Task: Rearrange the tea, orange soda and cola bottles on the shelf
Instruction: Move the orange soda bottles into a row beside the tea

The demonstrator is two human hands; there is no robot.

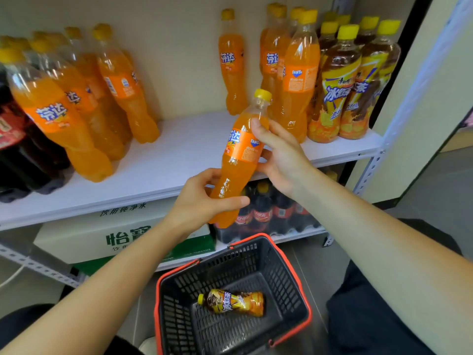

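In the head view, both hands held one orange soda bottle (240, 155) in the air just in front of the shelf (189, 144), above the gap between the two clusters of orange soda. The left hand (202, 201) was wrapped round its lower body, thumb across the front. The right hand (281, 155) gripped the label and shoulder, and its fingers (258, 126) curled over the upper part below the yellow cap. The bottle's long axis ran nearly upright, tipped so that the cap leaned up and to the right, toward the back of the shelf, while the base hung below the shelf's front edge.

The bare stretch of shelf board lay directly behind and slightly left of the bottle. The left orange soda group (58, 111) stood well to the left, with cola bottles (15, 139) at the far left edge. The right orange soda group (294, 73) stood just behind the right hand, and a single orange soda bottle (231, 62) stood at the back wall. Tea bottles (343, 83) filled the right end.

My judgement is that the bottle needed lifting so its base cleared the edge, then pushing forward. The right hand was nearer the right group and the left hand nearer the open board.

Below, a basket (281, 272) on the floor held one tea bottle (233, 302) lying on its side, cap to the left.
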